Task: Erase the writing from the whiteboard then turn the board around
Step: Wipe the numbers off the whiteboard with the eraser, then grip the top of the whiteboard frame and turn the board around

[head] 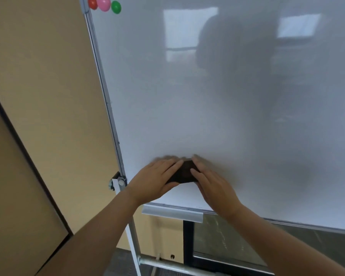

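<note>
We press a dark eraser flat against the whiteboard, low near its left frame. Left hand and right hand lie on it with fingers nearly straight, pushing rather than gripping. The eraser looks light and the surface slick. No writing shows. For turning, we judge the stiff frame the best hold.

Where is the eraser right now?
In the head view, the dark eraser is pressed against the lower left part of the whiteboard, between the left hand and right hand, just above the tray.
</note>
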A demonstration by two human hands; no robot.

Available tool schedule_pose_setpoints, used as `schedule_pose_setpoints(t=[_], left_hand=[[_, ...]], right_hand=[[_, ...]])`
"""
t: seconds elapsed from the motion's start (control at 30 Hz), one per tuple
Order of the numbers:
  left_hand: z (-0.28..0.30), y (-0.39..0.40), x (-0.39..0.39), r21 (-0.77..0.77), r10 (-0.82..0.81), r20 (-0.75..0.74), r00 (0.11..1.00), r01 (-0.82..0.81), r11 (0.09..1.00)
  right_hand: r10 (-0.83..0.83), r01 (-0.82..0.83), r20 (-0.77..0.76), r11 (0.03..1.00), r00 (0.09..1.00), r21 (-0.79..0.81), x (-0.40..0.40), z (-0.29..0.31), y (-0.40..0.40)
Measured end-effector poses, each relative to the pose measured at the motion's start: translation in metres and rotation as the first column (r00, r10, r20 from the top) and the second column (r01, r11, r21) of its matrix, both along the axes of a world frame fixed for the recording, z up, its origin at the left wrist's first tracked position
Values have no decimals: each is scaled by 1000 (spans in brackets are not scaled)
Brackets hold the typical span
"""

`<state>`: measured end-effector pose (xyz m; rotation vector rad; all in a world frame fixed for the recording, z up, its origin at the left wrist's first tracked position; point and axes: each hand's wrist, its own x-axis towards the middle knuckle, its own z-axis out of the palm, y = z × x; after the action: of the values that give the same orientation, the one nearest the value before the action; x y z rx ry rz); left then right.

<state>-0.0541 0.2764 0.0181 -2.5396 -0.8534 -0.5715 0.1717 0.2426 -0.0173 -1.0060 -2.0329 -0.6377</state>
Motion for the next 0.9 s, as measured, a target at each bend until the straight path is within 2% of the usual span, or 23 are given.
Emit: schedule_pose_setpoints(t=[0.17, 0.3, 0.5, 0.77, 0.9], left_hand=[[8, -6, -4, 70, -5, 91, 996, -1, 998], [-6, -5, -2, 114, 13, 139, 990, -29, 993], [-59, -4, 0, 177, 66, 123, 990, -87, 980], [-127, 7, 0, 199, 157, 92, 983, -172, 965], [-147, 16, -3, 196, 133, 160, 978, -164, 967]], right_hand=[[-113, 105, 82, 989, 990, 101, -11, 14, -9], [-97, 87, 63, 985, 993, 152, -26, 13, -5], [-73, 69, 60, 996, 995, 64, -35, -44, 1], [-91, 82, 215, 995, 972, 49, -34, -114, 29], [-102, 89, 246, 994, 964, 64, -34, -129, 41]])
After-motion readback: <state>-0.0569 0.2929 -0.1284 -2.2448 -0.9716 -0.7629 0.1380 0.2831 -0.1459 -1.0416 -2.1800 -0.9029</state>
